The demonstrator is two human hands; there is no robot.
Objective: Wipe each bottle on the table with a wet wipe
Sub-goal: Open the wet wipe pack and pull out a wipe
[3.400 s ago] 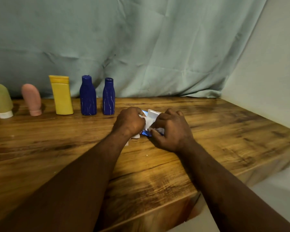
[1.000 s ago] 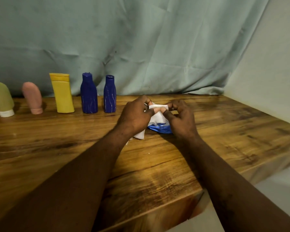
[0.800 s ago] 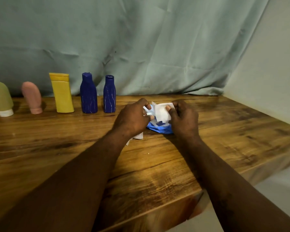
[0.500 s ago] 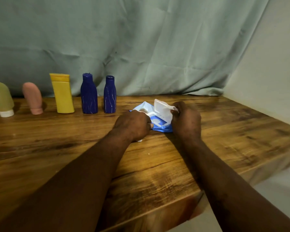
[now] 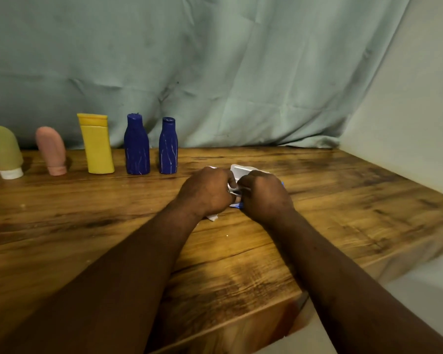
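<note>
Now: we log wipe pack point(image 5: 241, 170) mid-table point(image 5: 87, 221), white lid showing, rest hidden by hands. Left hand point(image 5: 205, 193) and right hand point(image 5: 265, 198) both curled, gripping pack. Well apart, back-left row, upright: green bottle point(image 5: 2, 149), pink bottle point(image 5: 51, 151), yellow bottle point(image 5: 96, 146), taller blue bottle point(image 5: 136, 147), slimmer blue bottle point(image 5: 168, 147).

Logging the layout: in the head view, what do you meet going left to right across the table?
Green bottle → pink bottle → yellow bottle → wide blue bottle → slim blue bottle → left hand, gripping a wipe → right hand, holding the wipes pack.
</note>
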